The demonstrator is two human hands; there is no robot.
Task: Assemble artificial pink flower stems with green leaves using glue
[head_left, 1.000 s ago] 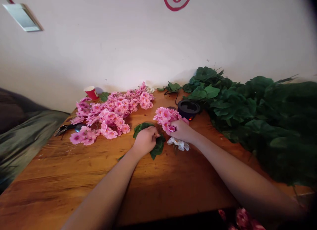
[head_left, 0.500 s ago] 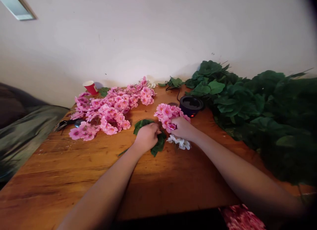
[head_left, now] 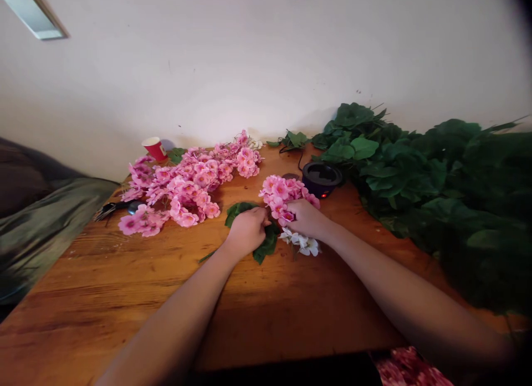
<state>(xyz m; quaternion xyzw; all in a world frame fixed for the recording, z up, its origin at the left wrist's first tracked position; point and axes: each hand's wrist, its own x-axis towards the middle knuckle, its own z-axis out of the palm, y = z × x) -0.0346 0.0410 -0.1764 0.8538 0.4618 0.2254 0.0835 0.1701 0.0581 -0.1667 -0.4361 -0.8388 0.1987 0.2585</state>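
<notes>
Two hands meet at the middle of the table (head_left: 124,297), and we work them close together over a small bunch of artificial blooms. Our left hand (head_left: 246,231) is curled into a loose fist on the green leaves (head_left: 266,243), its fingers closed around them and pressing them to the wood. Our right hand (head_left: 306,219) is closed on the pink cluster (head_left: 279,193), which fans out just beyond our knuckles, touching the leaves at its base. White blossoms (head_left: 303,242) lie under the heel of our right hand, just beside the leaves. Whether they are joined to the same stem we cannot tell.

Beyond our left hand and out to its left sprawls the pink heap (head_left: 187,182), a long drift of the same flowers, well apart from what we hold. At the heap's far left end a dark tool (head_left: 114,207) lies on the wood; what it is we cannot make out. A red cup (head_left: 154,148) lies tipped by the wall (head_left: 233,65), behind the heap. Just past our right hand sits a black pot (head_left: 321,179) with a small red light on its front and a cord running back from it. To the right of our right arm a mass of foliage (head_left: 424,181) covers that side of the table to the wall. A patterned pink cloth (head_left: 409,366) shows at the near edge, under our right forearm.
</notes>
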